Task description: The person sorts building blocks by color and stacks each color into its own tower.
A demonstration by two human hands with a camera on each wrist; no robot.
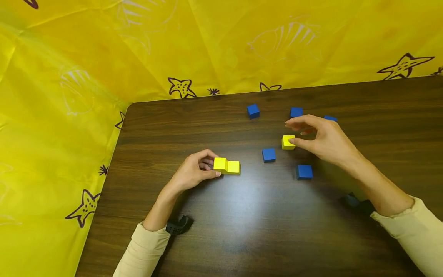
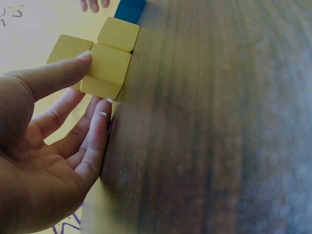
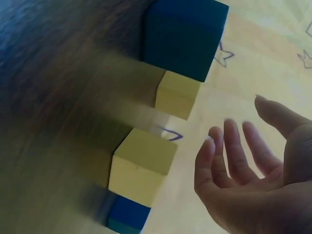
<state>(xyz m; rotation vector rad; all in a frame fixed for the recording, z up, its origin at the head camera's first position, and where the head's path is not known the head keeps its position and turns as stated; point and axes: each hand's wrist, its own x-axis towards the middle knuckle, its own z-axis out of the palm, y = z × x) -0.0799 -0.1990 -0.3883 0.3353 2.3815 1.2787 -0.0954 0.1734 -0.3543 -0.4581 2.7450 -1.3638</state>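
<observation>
My left hand (image 1: 194, 169) is beside a small group of yellow blocks at the left-middle of the table, with thumb and fingers on either side of the upper yellow block (image 1: 220, 163). In the left wrist view this block (image 2: 70, 48) sits on a lower yellow block (image 2: 109, 63), and the thumb tip lies over their seam. Another yellow block (image 1: 233, 167) stands against the lower one's right. My right hand (image 1: 327, 140) hovers, fingers spread from thumb, over a lone yellow block (image 1: 286, 143). In the right wrist view, the hand (image 3: 248, 180) is apart from that block (image 3: 141, 168).
Several blue blocks lie around the lone yellow one: one (image 1: 268, 155) at its left, another (image 1: 304, 172) nearer me, others (image 1: 253, 111) along the back. A yellow patterned cloth (image 1: 221, 46) hangs behind the dark wooden table (image 1: 221, 231) and along its left edge.
</observation>
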